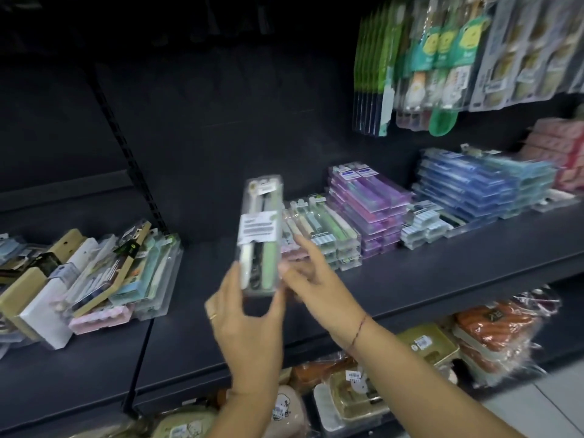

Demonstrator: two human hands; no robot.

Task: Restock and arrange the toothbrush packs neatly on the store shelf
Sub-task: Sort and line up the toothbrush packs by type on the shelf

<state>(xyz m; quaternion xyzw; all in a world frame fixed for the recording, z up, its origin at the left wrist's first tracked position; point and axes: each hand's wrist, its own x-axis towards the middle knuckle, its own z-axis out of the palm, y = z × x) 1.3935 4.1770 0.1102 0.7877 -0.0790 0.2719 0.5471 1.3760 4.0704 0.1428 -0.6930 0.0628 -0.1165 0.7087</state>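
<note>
Left hand [249, 320] grips toothbrush pack [260, 235] by its bottom end, long axis upright — right hand [311, 276] loose beside it, nearer the green stack [325, 235].

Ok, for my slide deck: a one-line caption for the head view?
Left hand holds a clear toothbrush pack upright before the shelf, right hand open beside it, stacked packs behind.
</note>
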